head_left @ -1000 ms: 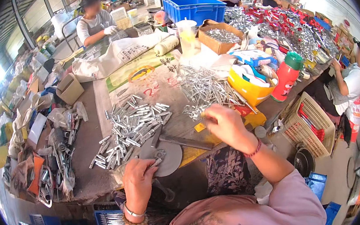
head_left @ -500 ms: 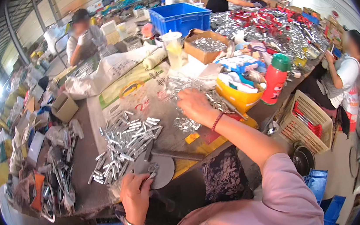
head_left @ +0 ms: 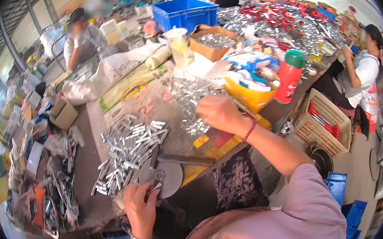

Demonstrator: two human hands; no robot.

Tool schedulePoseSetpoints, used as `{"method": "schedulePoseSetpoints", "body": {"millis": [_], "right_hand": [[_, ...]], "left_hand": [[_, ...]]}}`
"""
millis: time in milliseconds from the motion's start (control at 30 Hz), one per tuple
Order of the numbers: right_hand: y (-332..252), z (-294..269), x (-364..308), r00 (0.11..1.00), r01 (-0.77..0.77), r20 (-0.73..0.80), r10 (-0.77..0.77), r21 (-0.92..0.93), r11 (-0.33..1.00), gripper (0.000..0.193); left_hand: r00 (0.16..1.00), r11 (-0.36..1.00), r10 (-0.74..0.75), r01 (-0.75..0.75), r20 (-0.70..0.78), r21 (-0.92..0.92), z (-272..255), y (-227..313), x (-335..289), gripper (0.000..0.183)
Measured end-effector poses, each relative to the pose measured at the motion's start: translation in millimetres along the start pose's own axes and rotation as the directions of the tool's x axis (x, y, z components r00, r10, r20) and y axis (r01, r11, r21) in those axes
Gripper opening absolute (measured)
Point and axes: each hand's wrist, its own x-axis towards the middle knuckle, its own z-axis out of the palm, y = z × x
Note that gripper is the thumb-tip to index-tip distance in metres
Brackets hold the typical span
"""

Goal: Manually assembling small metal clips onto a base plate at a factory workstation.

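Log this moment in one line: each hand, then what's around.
Left hand: at small metal part over grey disc | Right hand: by loose metal bits | Grips: both unclear | Around: hammer, silver pieces, yellow container

This is a workshop, with several people at a shared worktable (head_left: 85, 151). Right of the blue bin (head_left: 185, 17), a broad mound of metal and red parts (head_left: 279, 26) covers the tabletop; a cardboard box (head_left: 202, 52) of small parts sits just in front of the bin. Nearer than the bin lie a heap of metal rods (head_left: 131, 149) and a hammer (head_left: 185, 160). Left of it, a worker (head_left: 88, 45) sits, and steel posts (head_left: 12, 42) rise.
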Motion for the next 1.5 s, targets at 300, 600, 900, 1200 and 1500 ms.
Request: {"method": "schedulePoseSetpoints", "body": {"millis": [300, 600, 900, 1200, 1500], "right_hand": [[-124.0, 1.0, 1.1, 0.78, -0.502, 0.49, 0.389, 0.862, -0.078, 0.014], [-152.8, 7.7, -6.8, 0.916, -0.358, 0.375, 0.142, 0.608, 0.709, 0.02], [-162.9, 5.0, -5.4, 0.959, 0.0, 0.269, -0.083, 0.297, 0.955, 0.011], [-157.4, 9.7, -6.7, 0.946, 0.101, 0.267, -0.184, 0.296, 0.95, 0.02], [-155.5, 15.6, -5.8, 0.933, 0.186, 0.244, -0.265, 0.304, 0.934, 0.015]], "left_hand": [[1.0, 0.999, 0.009, -0.008, -0.02, 0.051, 3.7, -2.8, 4.1, 0.013], [0.994, 0.999, 0.041, -0.037, -0.098, 0.039, 7.2, -16.7, -7.1, 0.018], [0.999, 0.998, -0.019, 0.016, -0.042, -0.056, 4.2, -18.1, -7.3, 0.019], [0.999, 0.998, -0.033, 0.031, -0.039, -0.05, 7.5, -19.1, -6.7, 0.02], [0.996, 0.994, -0.062, 0.057, -0.057, -0.088, 11.1, -17.9, -6.1, 0.018]]}}
